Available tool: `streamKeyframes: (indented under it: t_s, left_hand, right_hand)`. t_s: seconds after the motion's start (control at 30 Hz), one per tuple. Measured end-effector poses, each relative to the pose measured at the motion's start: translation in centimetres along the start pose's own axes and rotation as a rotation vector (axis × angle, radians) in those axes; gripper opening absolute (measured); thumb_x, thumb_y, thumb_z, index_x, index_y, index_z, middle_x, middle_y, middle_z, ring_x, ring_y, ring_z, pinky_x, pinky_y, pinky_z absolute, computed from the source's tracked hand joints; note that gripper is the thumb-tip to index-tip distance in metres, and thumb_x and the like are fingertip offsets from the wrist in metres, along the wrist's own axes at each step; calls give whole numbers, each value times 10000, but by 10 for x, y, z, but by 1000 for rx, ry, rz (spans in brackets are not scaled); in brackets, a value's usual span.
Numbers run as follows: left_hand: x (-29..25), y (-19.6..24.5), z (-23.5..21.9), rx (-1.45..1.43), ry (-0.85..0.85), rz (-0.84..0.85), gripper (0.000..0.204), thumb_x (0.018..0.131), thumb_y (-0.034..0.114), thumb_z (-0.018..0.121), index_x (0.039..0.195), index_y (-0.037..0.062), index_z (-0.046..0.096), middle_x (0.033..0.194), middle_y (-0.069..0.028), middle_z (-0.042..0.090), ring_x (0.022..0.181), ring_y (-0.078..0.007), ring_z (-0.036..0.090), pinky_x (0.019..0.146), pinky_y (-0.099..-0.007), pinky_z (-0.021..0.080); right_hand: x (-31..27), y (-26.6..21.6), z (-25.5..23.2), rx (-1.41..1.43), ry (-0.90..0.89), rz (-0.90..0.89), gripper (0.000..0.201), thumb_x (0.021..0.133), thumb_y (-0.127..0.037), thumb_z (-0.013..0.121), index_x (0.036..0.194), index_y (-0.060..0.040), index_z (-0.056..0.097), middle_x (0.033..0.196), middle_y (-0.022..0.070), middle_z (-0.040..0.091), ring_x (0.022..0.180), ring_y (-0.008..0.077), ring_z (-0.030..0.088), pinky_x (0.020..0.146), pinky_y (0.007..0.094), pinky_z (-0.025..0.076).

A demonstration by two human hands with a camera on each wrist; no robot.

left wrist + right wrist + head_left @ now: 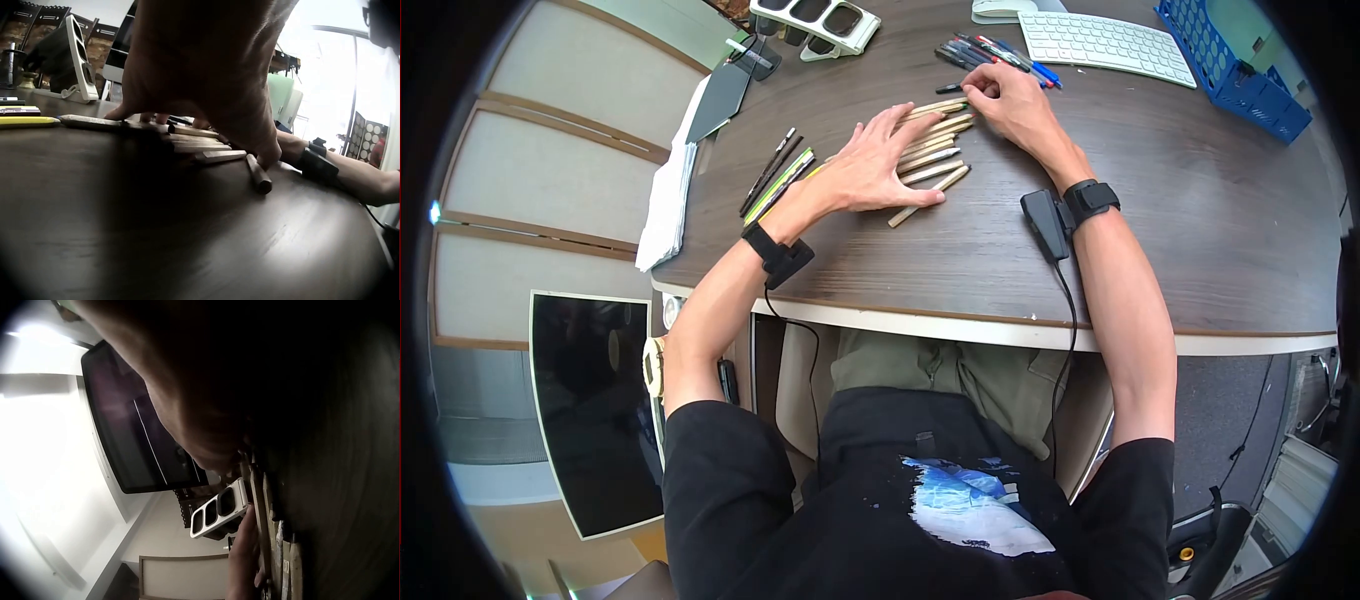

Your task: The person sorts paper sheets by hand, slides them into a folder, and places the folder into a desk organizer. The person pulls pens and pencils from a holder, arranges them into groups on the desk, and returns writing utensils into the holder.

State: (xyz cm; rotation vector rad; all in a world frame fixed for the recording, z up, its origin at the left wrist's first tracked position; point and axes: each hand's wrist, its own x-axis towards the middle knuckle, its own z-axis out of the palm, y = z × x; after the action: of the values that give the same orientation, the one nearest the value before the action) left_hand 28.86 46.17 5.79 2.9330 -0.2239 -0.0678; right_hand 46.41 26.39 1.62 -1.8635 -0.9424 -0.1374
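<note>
Several natural-wood pencils (930, 160) lie side by side on the desk, pointing roughly left to right. My left hand (870, 165) rests over them with fingers spread, its thumb by the nearest pencil (259, 174), which lies at a slant. At the far right end of the row, my right hand (1012, 105) has its fingers curled, with thumb and index fingertips together at a pencil's green-tipped end. In the right wrist view those fingertips meet the pencil ends (267, 487). Left of the left hand lie yellow, green and dark pencils (778, 180).
Behind the right hand is a pile of pens (990, 52), beside a white keyboard (1105, 45) and a blue basket (1250, 85). A white holder with dark compartments (825, 22) stands at the back. Papers (668, 205) lie along the left edge.
</note>
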Motion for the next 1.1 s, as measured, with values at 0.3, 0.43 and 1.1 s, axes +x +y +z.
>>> streamKeyframes:
  t_s: [0.3, 0.43, 1.1]
  left_hand:
    - [-6, -17, -14, -119, -9, 3, 1051, 826, 525, 821, 1674, 163, 316, 1648, -243, 369, 1537, -437, 354, 1256, -536, 372]
    - [-6, -12, -26, -140, -67, -37, 1117, 808, 538, 861, 1686, 160, 284, 1667, -210, 360, 1555, -414, 338, 1271, -545, 356]
    - [-31, -22, 17, -127, 123, -124, 1128, 884, 742, 716, 1706, 148, 224, 1707, -291, 226, 1604, -483, 197, 1269, -714, 134]
  right_hand:
    - [-3, -1, 0, 20, -108, 5, 285, 973, -246, 691, 1126, -22, 777, 931, 125, 770, 860, 209, 703, 814, 356, 565]
    - [-3, -4, -4, 38, -116, 38, 287, 939, -208, 662, 1106, -6, 780, 1028, 182, 796, 998, 308, 761, 911, 410, 584]
    - [-5, -5, 0, -84, -224, 30, 423, 886, -500, 814, 1090, -130, 795, 953, 56, 611, 945, 220, 610, 835, 389, 513]
